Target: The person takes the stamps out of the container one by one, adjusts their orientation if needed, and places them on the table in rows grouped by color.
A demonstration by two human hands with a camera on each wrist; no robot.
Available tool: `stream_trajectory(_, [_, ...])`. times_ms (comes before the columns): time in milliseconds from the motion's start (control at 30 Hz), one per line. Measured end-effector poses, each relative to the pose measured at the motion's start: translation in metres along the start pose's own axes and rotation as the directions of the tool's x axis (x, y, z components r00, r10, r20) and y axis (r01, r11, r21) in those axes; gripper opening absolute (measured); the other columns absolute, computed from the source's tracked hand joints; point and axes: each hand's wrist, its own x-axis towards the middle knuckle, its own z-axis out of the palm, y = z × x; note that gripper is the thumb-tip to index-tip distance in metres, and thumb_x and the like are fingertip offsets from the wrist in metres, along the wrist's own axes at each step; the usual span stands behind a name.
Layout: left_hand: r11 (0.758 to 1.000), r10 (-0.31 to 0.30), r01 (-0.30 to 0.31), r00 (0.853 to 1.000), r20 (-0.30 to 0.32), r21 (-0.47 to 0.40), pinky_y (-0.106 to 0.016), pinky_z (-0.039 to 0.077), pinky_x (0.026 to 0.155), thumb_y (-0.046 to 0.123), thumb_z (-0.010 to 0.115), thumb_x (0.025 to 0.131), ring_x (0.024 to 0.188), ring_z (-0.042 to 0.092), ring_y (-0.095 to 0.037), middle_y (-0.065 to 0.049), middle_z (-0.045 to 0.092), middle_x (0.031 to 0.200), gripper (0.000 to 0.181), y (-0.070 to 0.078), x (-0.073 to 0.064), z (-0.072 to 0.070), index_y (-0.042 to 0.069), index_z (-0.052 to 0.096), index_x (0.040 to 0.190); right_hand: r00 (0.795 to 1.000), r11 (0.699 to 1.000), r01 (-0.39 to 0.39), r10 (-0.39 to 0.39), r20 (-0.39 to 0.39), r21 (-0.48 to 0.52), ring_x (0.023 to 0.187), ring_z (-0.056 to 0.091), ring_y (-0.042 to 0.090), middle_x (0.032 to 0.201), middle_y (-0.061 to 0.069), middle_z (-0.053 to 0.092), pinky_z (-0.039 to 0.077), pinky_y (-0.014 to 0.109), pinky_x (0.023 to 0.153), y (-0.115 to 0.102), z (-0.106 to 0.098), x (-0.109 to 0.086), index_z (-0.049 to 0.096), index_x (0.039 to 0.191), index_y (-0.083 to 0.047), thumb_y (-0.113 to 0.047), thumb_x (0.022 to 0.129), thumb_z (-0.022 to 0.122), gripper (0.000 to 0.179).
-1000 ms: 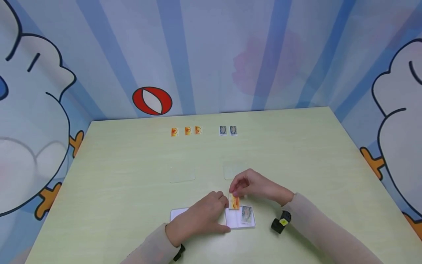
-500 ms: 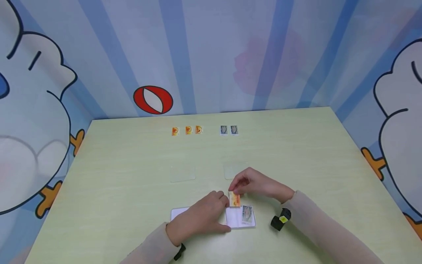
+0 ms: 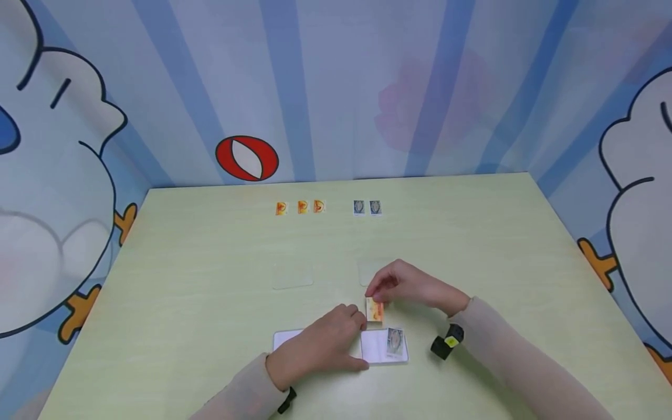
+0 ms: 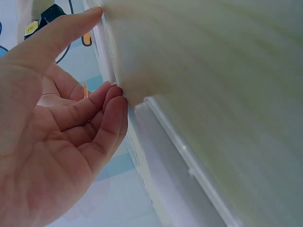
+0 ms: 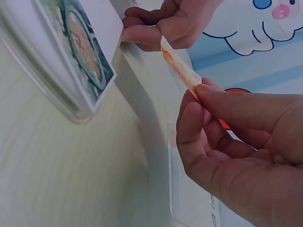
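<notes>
Pinched between the thumb and fingers of my right hand point(image 3: 408, 286) is an orange postage stamp point(image 3: 374, 311); its perforated edge shows in the right wrist view. It hangs tilted just past the far edge of a shallow white box point(image 3: 373, 348). My left hand point(image 3: 317, 347) holds that box at its left end, thumb at the near edge and curled fingers at the far edge. On the box's right side lies a grey-green stamp point(image 3: 395, 342) with an oval picture. A second white box point(image 3: 284, 337) sits to the left, partly hidden under the left hand.
Three orange stamps point(image 3: 303, 207) form a row at the back of the table point(image 3: 210, 245). Right of them lie two grey stamps point(image 3: 359, 207). Two clear plastic pieces, one left point(image 3: 292, 276) and one right point(image 3: 370, 272), lie mid-table, the right one partly behind my right hand.
My right hand has carried the orange stamp slightly forward, from over the box's far edge to just beyond it. The left hand stays in place on the box.
</notes>
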Motion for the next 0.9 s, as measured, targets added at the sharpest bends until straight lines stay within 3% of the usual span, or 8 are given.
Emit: stream_trajectory(900, [1.0, 0.003, -0.004, 1.0, -0.007, -0.016, -0.021, 0.044, 0.078, 0.048, 0.084, 0.075, 0.084, 0.047, -0.011, 0.002, 0.054, 0.095, 0.055, 0.001, -0.001, -0.002, 0.008, 0.062, 0.105, 0.998, 1.0, 0.011, -0.011, -0.055, 0.01, 0.081, 0.06, 0.018, 0.096, 0.008, 0.071, 0.051, 0.024, 0.072, -0.001, -0.021, 0.016, 0.072, 0.104, 0.006, 0.003, 0.092, 0.067, 0.014])
